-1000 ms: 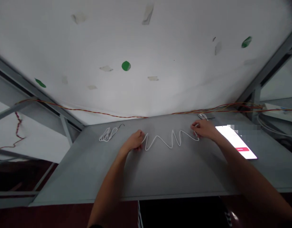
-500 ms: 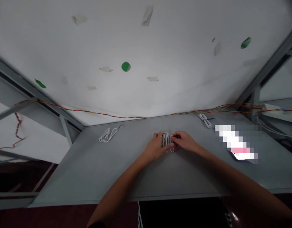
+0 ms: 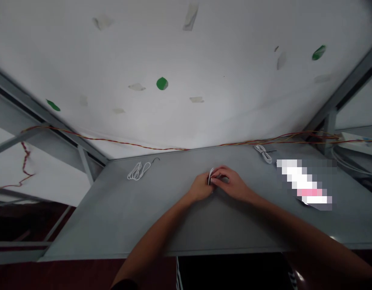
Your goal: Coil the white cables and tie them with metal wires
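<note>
A coiled white cable (image 3: pixel 210 175) is held just above or on the grey table, mostly hidden by my fingers. My left hand (image 3: pixel 200 187) is closed around the coil from the left. From the right, the thumb and fingers of my right hand (image 3: pixel 234 183) pinch at the same coil. A thin dark strip shows against the white strands between the hands; whether it is a tie cannot be made out. On the left lies a second white cable coil (image 3: pixel 138 171) with a dark tie end sticking out. Another white coil (image 3: pixel 263 154), bound with a dark tie, lies at the back right.
The grey table (image 3: pixel 113 225) meets a white wall panel (image 3: pixel 186 121) with tape scraps and green stickers. Red and yellow twisted wires (image 3: pixel 125 141) run along the panel's base. A blurred-out, bright flat object (image 3: pixel 303 181) lies on the right. Metal frame bars (image 3: pixel 86 165) stand at both sides.
My left hand has closed from spread fingers to a grip around the white coil, which is now bunched tighter. My right hand has shifted slightly left against it. The view has moved a little.
</note>
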A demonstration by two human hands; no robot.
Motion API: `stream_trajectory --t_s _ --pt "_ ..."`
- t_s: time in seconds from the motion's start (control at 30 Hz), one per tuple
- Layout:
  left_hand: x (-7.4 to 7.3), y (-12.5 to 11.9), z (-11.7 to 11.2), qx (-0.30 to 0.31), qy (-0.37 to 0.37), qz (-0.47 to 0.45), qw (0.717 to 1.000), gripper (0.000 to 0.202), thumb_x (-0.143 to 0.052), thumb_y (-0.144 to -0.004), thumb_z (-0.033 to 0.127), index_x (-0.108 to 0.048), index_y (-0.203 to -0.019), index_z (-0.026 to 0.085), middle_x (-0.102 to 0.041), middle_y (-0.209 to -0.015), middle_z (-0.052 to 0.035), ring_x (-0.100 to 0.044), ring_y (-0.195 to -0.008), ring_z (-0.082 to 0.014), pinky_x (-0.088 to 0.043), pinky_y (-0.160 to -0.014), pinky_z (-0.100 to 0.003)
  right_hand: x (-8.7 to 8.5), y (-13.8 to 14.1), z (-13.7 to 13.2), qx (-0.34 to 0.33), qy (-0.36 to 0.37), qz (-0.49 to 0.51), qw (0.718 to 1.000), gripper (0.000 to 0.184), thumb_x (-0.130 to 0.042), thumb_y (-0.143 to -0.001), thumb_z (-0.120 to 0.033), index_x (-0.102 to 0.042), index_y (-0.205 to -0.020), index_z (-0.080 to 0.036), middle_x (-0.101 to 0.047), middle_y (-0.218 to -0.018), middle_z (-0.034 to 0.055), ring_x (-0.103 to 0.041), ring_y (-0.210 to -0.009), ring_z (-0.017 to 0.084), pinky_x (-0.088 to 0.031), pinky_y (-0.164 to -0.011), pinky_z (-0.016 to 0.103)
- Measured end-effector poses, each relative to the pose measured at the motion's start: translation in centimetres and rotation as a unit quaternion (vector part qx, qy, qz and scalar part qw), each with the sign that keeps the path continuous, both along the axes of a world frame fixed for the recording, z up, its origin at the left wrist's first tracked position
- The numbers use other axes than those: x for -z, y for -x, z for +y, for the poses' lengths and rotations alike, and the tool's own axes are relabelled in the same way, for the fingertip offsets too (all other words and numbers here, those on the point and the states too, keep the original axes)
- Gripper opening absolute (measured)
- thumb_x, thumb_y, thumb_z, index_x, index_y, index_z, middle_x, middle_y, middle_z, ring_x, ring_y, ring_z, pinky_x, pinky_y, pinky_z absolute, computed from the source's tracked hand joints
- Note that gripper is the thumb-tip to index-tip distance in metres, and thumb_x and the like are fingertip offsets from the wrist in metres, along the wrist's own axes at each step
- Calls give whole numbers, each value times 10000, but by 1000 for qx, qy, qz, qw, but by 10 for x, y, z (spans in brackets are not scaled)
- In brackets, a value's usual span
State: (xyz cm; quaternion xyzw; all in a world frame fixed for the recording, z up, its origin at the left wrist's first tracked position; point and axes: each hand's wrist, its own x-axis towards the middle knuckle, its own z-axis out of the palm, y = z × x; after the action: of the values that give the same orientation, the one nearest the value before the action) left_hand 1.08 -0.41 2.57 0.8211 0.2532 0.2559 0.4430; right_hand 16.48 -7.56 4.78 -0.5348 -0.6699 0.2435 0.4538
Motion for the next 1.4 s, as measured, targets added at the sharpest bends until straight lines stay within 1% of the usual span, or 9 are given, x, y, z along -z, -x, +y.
stream_trajectory --t_s 0.2,0.33,0.53,0.73,0.87,1.0,1.2,1.27,1.4 --pt "-5 8 -6 -1 20 -19 1000 292 -475 -926 250 -618 -1171 182 -694 -894 -43 -600 -682 -156 -514 -694 -291 -3 2 -5 88 -33 -9 996 321 -650 -870 -421 -640 -1115 -213 -604 -1206 108 -617 -981 201 -527 -785 323" --pt "-6 6 -13 -19 -8 -23 1000 266 -522 -918 288 -644 -1113 153 -711 -866 -52 -602 -699 -156 -484 -688 -267 -7 3 -11 80 1 -64 995 536 -639 -887 -477 -534 -1325 -187 -679 -1033 80 -607 -740 161 -481 -682 294" --pt "-3 -2 -21 -26 -10 32 999 209 -617 -837 295 -729 -880 124 -704 -782 -45 -594 -720 -167 -443 -689 -262 -3 6 -13 118 0 -186 975 338 -463 -969 -467 -613 -827 -199 -636 -665 21 -570 -599 158 -365 -607 278" --pt "-7 -5 -27 29 201 -111 973 299 -631 -817 447 -623 -839 148 -562 -692 8 -455 -595 -100 -381 -559 -207 2 1 -7 200 -47 -146 968 274 -505 -908 -411 -608 -759 -206 -636 -656 20 -569 -582 158 -381 -600 272" --pt "-4 -9 -35 -42 347 -132 928 571 -333 -917 706 -500 -751 186 -361 -546 55 -287 -440 -82 -257 -421 -200 4 8 -11 174 -72 -33 982 241 -586 -905 -437 -646 -885 -204 -628 -689 2 -571 -594 147 -439 -610 265" --pt "5 -13 -43 -40 259 -163 951 564 -370 -939 676 -525 -739 172 -423 -556 25 -371 -481 -101 -347 -463 -229 10 20 -15 47 -108 92 989 570 -719 -836 -518 -577 -1309 -234 -668 -1096 72 -655 -939 195 -542 -811 315" --pt "2 -4 -27 7 -14 -100 995 402 -375 -990 393 -696 -975 151 -703 -928 -104 -641 -880 -214 -524 -847 -345 7 24 -20 1 -82 90 993 386 -486 -1005 -522 -765 -1000 -256 -658 -1260 80 -614 -1186 220 -472 -1058 400" --pt "-6 12 -3 -63 -155 13 986 355 -441 -979 390 -708 -1032 161 -706 -1040 -146 -642 -984 -254 -486 -963 -408 1 20 -20 58 -64 101 991 458 -461 -998 -577 -759 -924 -238 -695 -1213 85 -646 -1119 226 -494 -1017 395" --pt "-13 59 56 -343 -289 216 867 416 -416 -994 349 -624 -1291 147 -500 -1484 -214 -405 -1403 -374 -250 -1166 -593 -7 8 -13 155 -7 120 981 542 -465 -945 -676 -736 -882 -210 -754 -1019 96 -685 -940 233 -534 -893 376"
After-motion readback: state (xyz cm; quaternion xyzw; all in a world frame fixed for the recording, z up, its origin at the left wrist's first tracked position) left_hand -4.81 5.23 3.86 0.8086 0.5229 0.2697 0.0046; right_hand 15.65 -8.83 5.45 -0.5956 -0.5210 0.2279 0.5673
